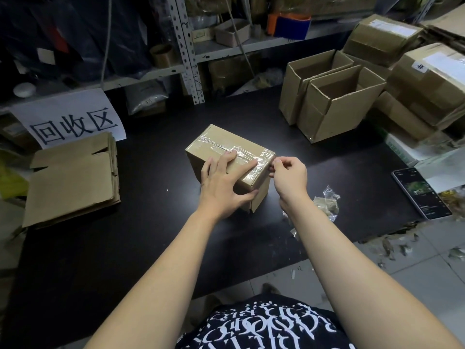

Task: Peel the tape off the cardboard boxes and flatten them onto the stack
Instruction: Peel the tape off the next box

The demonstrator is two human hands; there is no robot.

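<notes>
Head view: taped box [226, 147] at the table's [151, 235] centre. On its top the left hand [221, 187] lies spread, thumb against the near side; the right hand [289, 177] pinches the clear tape [256, 162] at its right end. At the left edge, the flattened stack [73, 180].

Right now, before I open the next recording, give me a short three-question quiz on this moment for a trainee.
1. True or false: the box under the left hand is already flattened.
2. What does the right hand pinch? A) a knife B) the tape at the box's edge C) a pen
3. Fill in: the stack of flat cardboard lies on the person's ____ side of the box.

Key: 1 false, it stands whole with tape across its top; 2 B; 3 left.
</notes>
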